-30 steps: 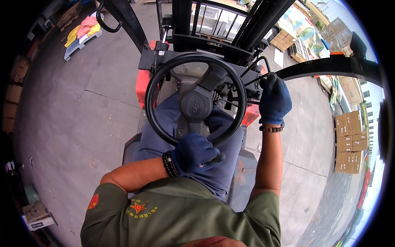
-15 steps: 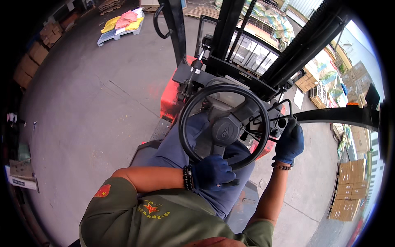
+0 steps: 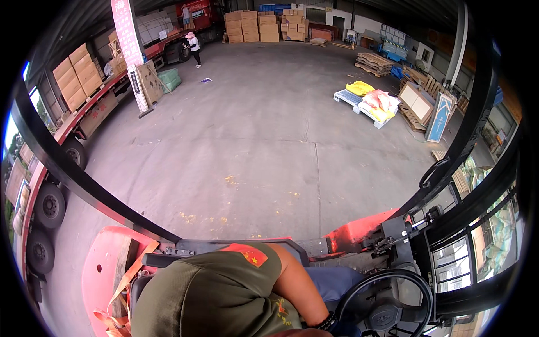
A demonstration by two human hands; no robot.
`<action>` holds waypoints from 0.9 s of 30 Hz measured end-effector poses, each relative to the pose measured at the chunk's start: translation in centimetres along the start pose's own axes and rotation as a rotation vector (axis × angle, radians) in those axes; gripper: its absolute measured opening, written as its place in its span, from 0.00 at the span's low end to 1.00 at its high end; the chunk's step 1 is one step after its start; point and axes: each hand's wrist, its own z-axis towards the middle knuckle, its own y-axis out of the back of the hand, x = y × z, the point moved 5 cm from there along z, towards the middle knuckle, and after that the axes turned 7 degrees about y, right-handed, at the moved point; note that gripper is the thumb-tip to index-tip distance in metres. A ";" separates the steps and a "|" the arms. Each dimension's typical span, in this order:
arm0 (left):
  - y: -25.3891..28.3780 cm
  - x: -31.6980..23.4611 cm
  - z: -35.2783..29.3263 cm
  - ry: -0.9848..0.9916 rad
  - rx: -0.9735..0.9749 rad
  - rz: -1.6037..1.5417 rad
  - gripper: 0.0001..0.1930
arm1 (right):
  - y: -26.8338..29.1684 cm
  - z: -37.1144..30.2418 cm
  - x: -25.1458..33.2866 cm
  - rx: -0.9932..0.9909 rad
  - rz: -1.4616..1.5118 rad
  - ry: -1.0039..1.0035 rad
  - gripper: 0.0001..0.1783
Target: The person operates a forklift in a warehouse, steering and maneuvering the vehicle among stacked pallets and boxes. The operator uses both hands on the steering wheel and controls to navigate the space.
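Note:
The black steering wheel (image 3: 384, 318) of a forklift stands at the lower right of the head view. My left hand (image 3: 346, 329), in a dark blue glove, shows only in part at the bottom edge, close to the wheel's near left side. Its fingers are hidden, so whether it touches the rim cannot be told. A beaded bracelet (image 3: 325, 322) circles that wrist. My right hand is out of the picture. Beyond the wheel rises the black mast (image 3: 477, 238), with the red body (image 3: 359, 231) of the forklift beside my legs.
A flatbed truck (image 3: 101, 106) loaded with cartons stands along the left. A person (image 3: 194, 48) in a pink hat is near it. Cartons (image 3: 244, 27) stack at the back. Blue pallets (image 3: 359, 104) bear sacks (image 3: 379, 101); wooden pallets (image 3: 375, 63) and a blue sign (image 3: 441, 117) stand right.
The view has swung far to the left, bringing the truck and the person into sight. The wheel now lies at the lower right, and my right hand has left the picture.

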 end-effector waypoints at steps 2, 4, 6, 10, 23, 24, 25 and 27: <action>-0.4 0.4 1.0 -0.003 -0.006 0.003 0.20 | -0.6 0.6 -0.4 0.002 0.019 0.000 0.20; -0.7 0.6 1.7 0.000 -0.015 0.008 0.20 | -1.2 1.0 -0.5 0.004 0.035 0.001 0.20; -0.8 0.6 2.3 0.001 -0.017 0.018 0.20 | -1.7 1.4 -0.8 0.006 0.054 -0.003 0.21; -0.7 0.5 2.9 0.006 -0.027 0.019 0.20 | -2.0 1.5 -0.9 0.017 0.073 -0.009 0.21; -2.7 -2.2 4.9 0.000 -0.039 -0.008 0.20 | 0.6 0.8 -2.6 0.027 0.080 -0.057 0.24; -2.6 -2.4 4.9 0.004 -0.042 -0.006 0.20 | 0.8 0.6 -2.7 0.028 0.081 -0.062 0.24; -2.7 -3.0 4.9 0.012 -0.042 -0.003 0.20 | 1.2 0.4 -3.0 0.027 0.090 -0.073 0.24; -1.8 -4.1 4.8 0.031 -0.069 0.001 0.20 | 2.2 0.2 -3.8 0.040 0.097 -0.090 0.25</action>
